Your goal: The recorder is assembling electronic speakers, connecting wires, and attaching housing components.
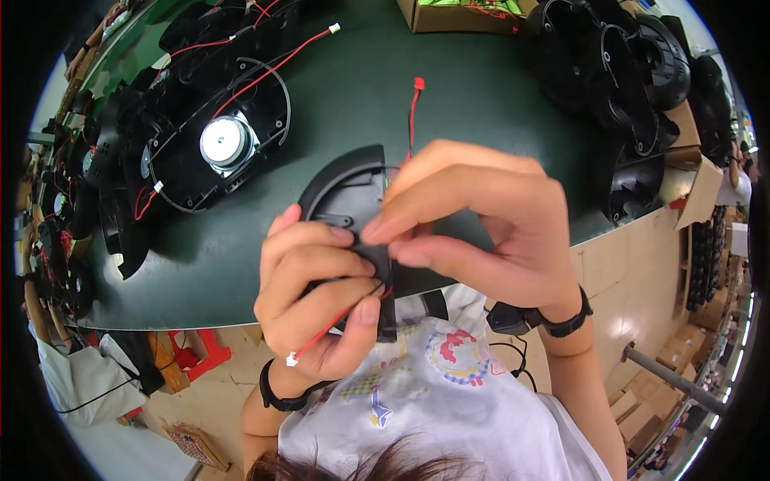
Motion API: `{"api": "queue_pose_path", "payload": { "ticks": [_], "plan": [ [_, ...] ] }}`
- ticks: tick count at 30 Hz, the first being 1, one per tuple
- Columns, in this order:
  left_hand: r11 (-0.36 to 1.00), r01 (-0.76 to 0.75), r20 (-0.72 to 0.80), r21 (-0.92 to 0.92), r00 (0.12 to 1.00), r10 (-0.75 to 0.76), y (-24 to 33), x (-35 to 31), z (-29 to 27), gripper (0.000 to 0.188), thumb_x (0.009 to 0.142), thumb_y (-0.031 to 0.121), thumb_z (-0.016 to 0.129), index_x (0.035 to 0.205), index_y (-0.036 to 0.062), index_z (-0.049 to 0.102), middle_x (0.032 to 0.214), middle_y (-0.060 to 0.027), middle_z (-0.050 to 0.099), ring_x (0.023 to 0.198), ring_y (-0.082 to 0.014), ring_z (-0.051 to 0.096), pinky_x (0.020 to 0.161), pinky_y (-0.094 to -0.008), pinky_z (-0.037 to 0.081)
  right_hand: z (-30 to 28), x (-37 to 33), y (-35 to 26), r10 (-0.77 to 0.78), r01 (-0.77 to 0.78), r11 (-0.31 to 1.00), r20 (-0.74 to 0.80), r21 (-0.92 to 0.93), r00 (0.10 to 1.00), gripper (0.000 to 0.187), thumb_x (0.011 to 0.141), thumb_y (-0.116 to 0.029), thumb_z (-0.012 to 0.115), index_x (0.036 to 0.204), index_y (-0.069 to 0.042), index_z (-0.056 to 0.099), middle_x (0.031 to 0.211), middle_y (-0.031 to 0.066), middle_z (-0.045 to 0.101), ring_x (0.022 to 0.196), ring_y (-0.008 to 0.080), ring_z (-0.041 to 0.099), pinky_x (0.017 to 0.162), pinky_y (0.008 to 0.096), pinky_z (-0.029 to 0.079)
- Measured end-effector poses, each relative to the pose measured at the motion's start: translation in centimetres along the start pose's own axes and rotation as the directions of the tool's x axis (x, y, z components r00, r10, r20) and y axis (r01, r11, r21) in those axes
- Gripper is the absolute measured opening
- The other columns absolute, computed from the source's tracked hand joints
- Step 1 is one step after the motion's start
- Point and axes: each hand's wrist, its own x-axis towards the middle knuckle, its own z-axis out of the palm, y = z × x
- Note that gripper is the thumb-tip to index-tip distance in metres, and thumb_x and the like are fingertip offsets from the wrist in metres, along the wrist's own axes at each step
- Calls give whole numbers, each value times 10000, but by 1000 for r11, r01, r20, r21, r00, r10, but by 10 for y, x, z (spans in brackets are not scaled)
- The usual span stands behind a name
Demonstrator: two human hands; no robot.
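Note:
My left hand is wrapped round a black half-round plastic housing, its hollow inner side facing up. A thin red wire with a white plug runs out between the thumb and fingers of that hand. My right hand is pinched at the straight edge of the housing, slightly blurred; what lies between its fingertips is hidden. Beyond those fingers, a red and black wire with a red plug rises from the housing's edge over the table.
On the green table, a black shell with a round white-topped speaker lies at the left, among more shells and red wires. Black casings are piled at the right. A cardboard box stands at the far edge.

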Motion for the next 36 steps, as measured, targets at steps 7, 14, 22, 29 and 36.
{"api": "queue_pose_path", "payload": {
  "ticks": [7, 14, 22, 29, 36],
  "plan": [
    [999, -29, -4, 41, 1000, 29, 3, 1, 4, 148, 755, 202, 612, 757, 76, 689, 838, -53, 659, 899, -261, 598, 1000, -507, 365, 21, -45, 8, -72, 53, 966, -69, -252, 995, 220, 703, 26, 733, 906, -13, 656, 930, 89, 619, 739, 237, 617, 640, 315, 507],
    [999, -15, 24, 50, 1000, 14, 3, 2, 5, 224, 823, 235, 552, 833, 94, 726, 877, -32, 683, 933, -238, 584, 1033, -486, 332, 40, -61, 9, -25, -18, 983, -230, -184, 973, 221, 682, 61, 730, 884, 29, 645, 901, 138, 636, 739, 269, 641, 629, 319, 529],
    [999, 38, 26, -27, 999, -37, 4, -1, 3, 239, 889, 218, 497, 737, 132, 660, 850, 11, 685, 904, -216, 561, 1041, -478, 313, 40, -67, 13, -20, -5, 993, -217, -118, 976, 184, 721, 100, 687, 890, 39, 644, 898, 159, 675, 850, 305, 681, 730, 322, 562],
    [999, 32, 19, -21, 999, -32, 5, -3, 4, 243, 888, 193, 481, 695, 124, 610, 833, 3, 682, 886, -220, 571, 1028, -490, 330, 17, -65, 17, 146, -221, 961, -371, -168, 917, 338, 728, 68, 706, 1042, 43, 583, 994, 141, 665, 821, 206, 667, 707, 286, 548],
    [1000, 13, -62, -28, 998, -15, 5, -8, 8, 251, 890, 182, 472, 682, 116, 597, 805, -4, 678, 876, -226, 572, 1002, -500, 347, -24, -17, 26, 494, -500, 865, -211, 26, 843, 365, 856, -54, 663, 1172, 47, 513, 1031, 139, 611, 783, 150, 626, 670, 255, 516]
  ]
}}
